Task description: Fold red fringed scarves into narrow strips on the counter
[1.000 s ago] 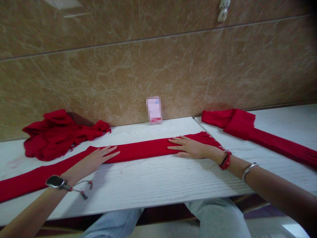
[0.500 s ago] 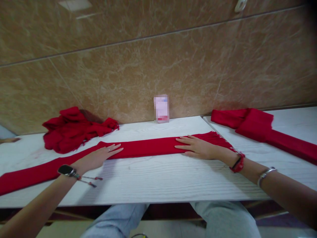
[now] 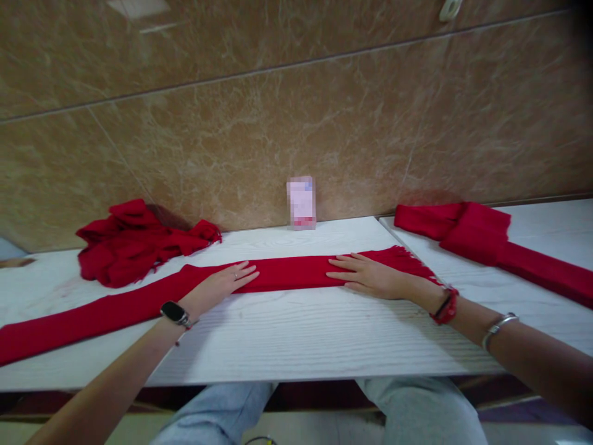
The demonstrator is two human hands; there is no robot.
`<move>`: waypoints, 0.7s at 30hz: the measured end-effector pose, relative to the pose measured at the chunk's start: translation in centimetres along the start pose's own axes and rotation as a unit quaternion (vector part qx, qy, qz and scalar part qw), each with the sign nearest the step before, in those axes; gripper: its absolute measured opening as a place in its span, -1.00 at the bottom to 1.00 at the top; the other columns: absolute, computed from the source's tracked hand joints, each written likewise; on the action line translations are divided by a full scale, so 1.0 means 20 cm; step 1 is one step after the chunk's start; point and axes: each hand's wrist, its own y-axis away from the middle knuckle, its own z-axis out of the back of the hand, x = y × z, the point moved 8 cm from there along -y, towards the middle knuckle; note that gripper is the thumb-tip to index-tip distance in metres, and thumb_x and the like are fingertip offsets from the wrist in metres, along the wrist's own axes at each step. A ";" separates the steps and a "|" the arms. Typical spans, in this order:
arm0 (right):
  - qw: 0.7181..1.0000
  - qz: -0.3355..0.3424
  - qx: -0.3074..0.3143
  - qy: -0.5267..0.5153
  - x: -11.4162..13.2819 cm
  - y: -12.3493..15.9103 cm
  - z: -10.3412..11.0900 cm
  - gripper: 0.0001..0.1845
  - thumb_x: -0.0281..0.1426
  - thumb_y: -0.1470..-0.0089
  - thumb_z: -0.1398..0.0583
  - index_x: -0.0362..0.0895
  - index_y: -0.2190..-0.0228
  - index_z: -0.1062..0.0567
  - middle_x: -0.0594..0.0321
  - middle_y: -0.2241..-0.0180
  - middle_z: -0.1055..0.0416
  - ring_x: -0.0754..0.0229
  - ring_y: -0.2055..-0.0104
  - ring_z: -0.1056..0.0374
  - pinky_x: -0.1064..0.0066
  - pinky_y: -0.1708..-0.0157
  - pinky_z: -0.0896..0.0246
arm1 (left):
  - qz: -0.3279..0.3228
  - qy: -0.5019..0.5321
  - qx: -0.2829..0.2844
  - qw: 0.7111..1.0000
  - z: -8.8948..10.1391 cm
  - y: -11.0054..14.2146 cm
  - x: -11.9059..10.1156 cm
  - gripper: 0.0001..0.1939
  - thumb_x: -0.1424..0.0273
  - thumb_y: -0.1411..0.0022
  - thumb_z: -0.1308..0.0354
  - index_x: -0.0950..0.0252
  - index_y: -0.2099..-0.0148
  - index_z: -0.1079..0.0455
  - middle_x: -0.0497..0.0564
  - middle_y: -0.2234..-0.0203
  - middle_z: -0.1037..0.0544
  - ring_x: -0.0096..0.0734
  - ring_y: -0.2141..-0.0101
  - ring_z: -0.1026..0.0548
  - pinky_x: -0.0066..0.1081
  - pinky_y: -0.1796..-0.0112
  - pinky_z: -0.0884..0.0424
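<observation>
Past her left fingertips sits a crumpled red pile [image 3: 139,241]. The left hand [image 3: 221,285] lies flat, fingers loosely apart, pinning the long scarf [image 3: 287,273] to the white table [image 3: 296,340]. The right hand [image 3: 370,278] presses likewise near the fringe (holding it taut, I'd judge). Beyond lies another scarf [image 3: 482,238].

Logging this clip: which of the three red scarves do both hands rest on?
The long flat scarf across the table's middle, under the left hand and right hand; the crumpled one and folded one lie untouched.
</observation>
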 end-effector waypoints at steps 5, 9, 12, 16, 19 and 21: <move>1.000 -0.012 0.018 -0.010 0.01 0.00 0.01 -0.53 -0.22 -0.23 0.11 0.11 -0.17 -0.09 0.21 -0.23 0.00 0.06 -0.26 0.13 -0.03 -0.17 0.22 | -0.022 0.056 0.077 0.995 -0.11 0.03 -0.01 -0.33 0.75 -0.17 0.27 0.17 -0.27 0.07 -0.03 -0.25 -0.01 -0.43 -0.23 0.07 -0.28 -0.13 -0.09; 1.000 -0.017 0.025 -0.007 0.01 -0.01 0.01 -0.53 -0.20 -0.22 0.09 0.10 -0.16 -0.12 0.21 -0.23 -0.01 0.06 -0.26 0.13 -0.02 -0.17 0.21 | -0.013 0.061 0.089 0.994 -0.09 0.02 -0.03 -0.26 0.80 -0.10 0.27 0.16 -0.27 0.06 -0.04 -0.25 0.00 -0.43 -0.22 0.06 -0.28 -0.13 -0.07; 1.000 -0.019 0.023 -0.003 0.01 -0.01 0.02 -0.51 -0.16 -0.21 0.08 0.12 -0.16 -0.10 0.20 -0.23 0.01 0.03 -0.26 0.14 -0.08 -0.16 0.23 | -0.001 0.064 0.094 0.993 -0.07 0.04 -0.02 -0.21 0.82 -0.05 0.26 0.14 -0.27 0.06 -0.04 -0.26 0.05 -0.41 -0.21 -0.01 -0.31 -0.12 -0.10; 1.000 -0.012 0.023 -0.007 0.01 0.00 0.01 -0.48 -0.14 -0.20 0.07 0.13 -0.17 -0.05 0.23 -0.23 0.01 0.03 -0.27 0.17 -0.10 -0.17 0.28 | 0.012 0.076 0.128 0.989 -0.04 0.04 -0.03 -0.23 0.76 -0.04 0.19 0.13 -0.27 0.02 -0.03 -0.27 0.08 -0.34 -0.22 0.04 -0.25 -0.14 -0.03; 0.999 -0.009 0.033 -0.015 0.01 0.00 0.00 -0.49 -0.15 -0.21 0.08 0.12 -0.18 -0.05 0.24 -0.23 -0.01 0.04 -0.27 0.17 -0.09 -0.17 0.29 | 0.002 0.104 0.110 0.989 0.02 -0.08 -0.13 -0.42 0.54 -0.21 0.11 0.19 -0.27 0.02 0.01 -0.25 0.00 -0.34 -0.23 0.05 -0.24 -0.17 0.04; 0.999 -0.011 0.033 -0.021 0.01 0.00 0.00 -0.50 -0.16 -0.21 0.08 0.12 -0.17 -0.06 0.24 -0.23 -0.01 0.04 -0.27 0.17 -0.09 -0.17 0.30 | 0.001 0.118 0.063 0.991 0.06 -0.21 -0.21 -0.53 0.39 -0.32 0.18 0.23 -0.26 -0.02 0.04 -0.23 -0.06 -0.37 -0.22 0.01 -0.27 -0.16 0.03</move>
